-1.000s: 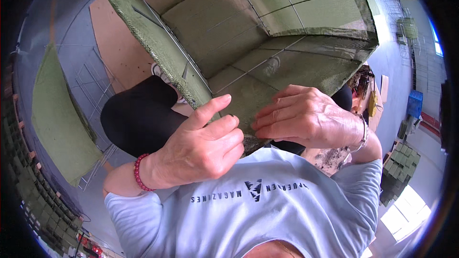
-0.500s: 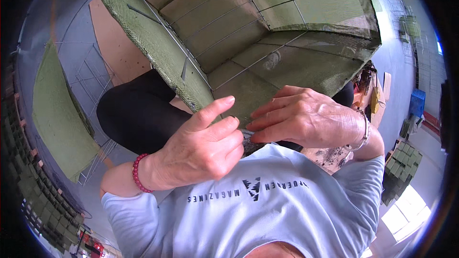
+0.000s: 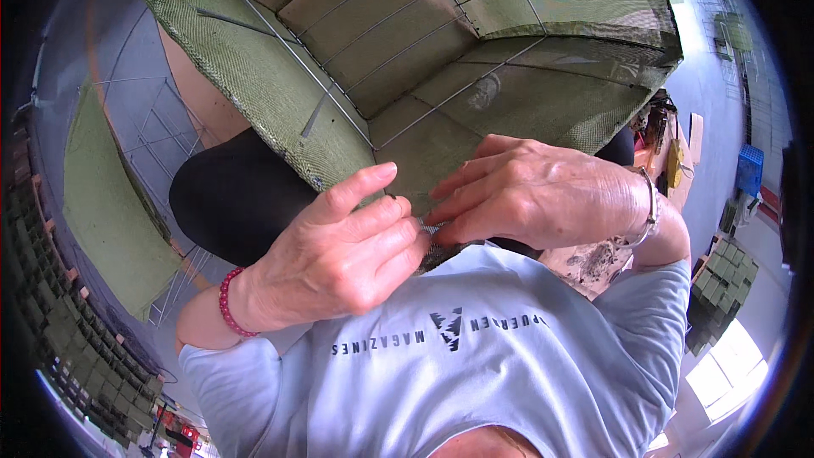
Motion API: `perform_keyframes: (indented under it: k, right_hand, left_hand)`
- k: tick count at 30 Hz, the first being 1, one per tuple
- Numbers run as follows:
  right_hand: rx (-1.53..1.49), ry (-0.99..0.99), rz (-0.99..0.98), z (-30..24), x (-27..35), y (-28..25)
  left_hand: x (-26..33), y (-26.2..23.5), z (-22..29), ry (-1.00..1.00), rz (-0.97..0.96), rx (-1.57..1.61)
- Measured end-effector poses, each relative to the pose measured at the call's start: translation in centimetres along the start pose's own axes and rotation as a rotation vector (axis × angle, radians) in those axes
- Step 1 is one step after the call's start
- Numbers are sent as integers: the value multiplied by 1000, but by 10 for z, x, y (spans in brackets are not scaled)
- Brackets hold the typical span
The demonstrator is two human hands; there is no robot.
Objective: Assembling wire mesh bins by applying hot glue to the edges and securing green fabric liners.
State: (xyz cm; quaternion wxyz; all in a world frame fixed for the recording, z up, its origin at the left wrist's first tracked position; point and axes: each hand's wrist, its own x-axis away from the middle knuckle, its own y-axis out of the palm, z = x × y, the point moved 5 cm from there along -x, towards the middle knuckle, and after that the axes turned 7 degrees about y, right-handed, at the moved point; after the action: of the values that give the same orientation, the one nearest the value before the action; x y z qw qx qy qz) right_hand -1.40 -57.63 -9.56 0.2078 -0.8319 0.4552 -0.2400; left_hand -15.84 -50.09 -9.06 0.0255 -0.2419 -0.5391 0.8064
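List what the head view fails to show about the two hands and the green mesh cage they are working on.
- Head view: the near corner of the green mesh cage is covered by the left hand and right hand.
- The small grey piece between the fingertips is too small to identify.
- The cage's top is cut off by the picture's upper edge.
- The stacked green panels at right are too small and bent for detail.

The near corner of the green mesh cage (image 3: 407, 76) was covered by the left hand (image 3: 339, 259) and the right hand (image 3: 543, 191), so what the fingertips pinched could not be made out. The cage's top ran past the picture's upper edge.
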Motion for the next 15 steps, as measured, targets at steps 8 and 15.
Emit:
perform_keyframes:
  k: [8,15]
  right_hand:
    - [-33,110,-187,3,-11,-6]
    - [9,32,-41,5,-10,-2]
  left_hand:
    - [-6,-9,-10,-62,-193,66]
    - [-4,-15,-13,-112,-19,78]
